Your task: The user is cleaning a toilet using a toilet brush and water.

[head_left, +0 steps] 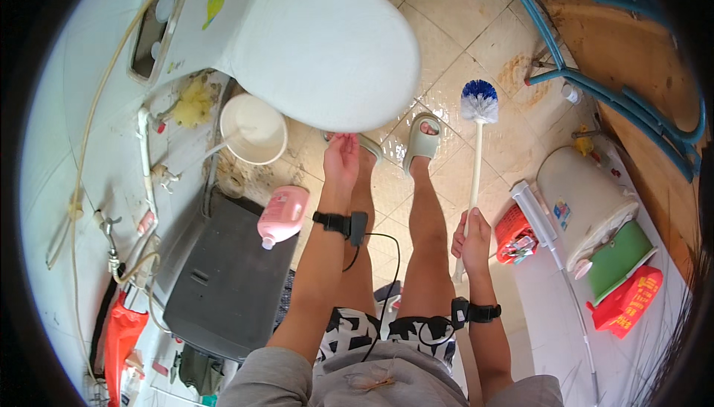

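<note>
My right hand point(474, 239) is wrapped round the long white handle of a toilet brush point(477, 154). The brush's round blue and white bristle head points away from me, above the wet floor. My left hand point(342, 155) is at the near edge of the white toilet lid point(327, 42), its fingers bent against the rim and their tips partly hidden. The lid is down and covers the bowl. Left of my left forearm, a pink bottle point(284, 210) with a pale cap rests by a dark grey lidded box point(227, 280).
A white bucket point(275, 138) stands beside the toilet under wall pipes and a tap point(165, 176). Blue metal chair legs point(547, 31) reach in at upper right. On the right are a red basket point(513, 236), a large pale bin point(576, 191) and a green dustpan point(617, 258).
</note>
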Demonstrator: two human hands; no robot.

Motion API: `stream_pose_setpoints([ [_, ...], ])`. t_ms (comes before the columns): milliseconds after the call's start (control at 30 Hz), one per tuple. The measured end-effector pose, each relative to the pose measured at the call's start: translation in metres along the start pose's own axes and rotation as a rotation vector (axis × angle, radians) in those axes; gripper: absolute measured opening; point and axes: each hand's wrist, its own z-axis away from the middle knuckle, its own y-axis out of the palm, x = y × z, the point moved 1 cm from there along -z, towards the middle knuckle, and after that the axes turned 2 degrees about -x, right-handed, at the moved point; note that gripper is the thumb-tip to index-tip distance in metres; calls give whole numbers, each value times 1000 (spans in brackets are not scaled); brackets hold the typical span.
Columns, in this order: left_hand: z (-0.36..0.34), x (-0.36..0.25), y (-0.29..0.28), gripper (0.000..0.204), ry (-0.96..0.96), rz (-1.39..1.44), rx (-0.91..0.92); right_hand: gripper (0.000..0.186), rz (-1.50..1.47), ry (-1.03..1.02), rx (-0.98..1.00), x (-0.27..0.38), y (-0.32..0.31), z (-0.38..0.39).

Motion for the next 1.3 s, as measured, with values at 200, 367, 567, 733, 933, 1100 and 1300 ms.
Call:
stream_pose_setpoints([
  [200,108,-70,56,19,-109,67,-12,37,99,-76,-23,1,-15,6],
  [367,151,-193,97,25,-91,43,124,31,492,-386,3,8,6,-1],
  [567,146,-302,152,27,19,-81,319,27,706,-551,28,31,50,-15],
  [733,120,-365,170,22,130,-81,294,25,704,-637,65,51,96,-24],
  [933,98,-388,176,19,225,-126,289,27,809,-890,60,83,160,-61],
  [1100,86,-313,139,16,328,-422,226,33,761,-839,70,124,245,-85],
  [1300,39,-145,84,48,29,-800,-66,35,943,-777,226,22,303,-93],
])
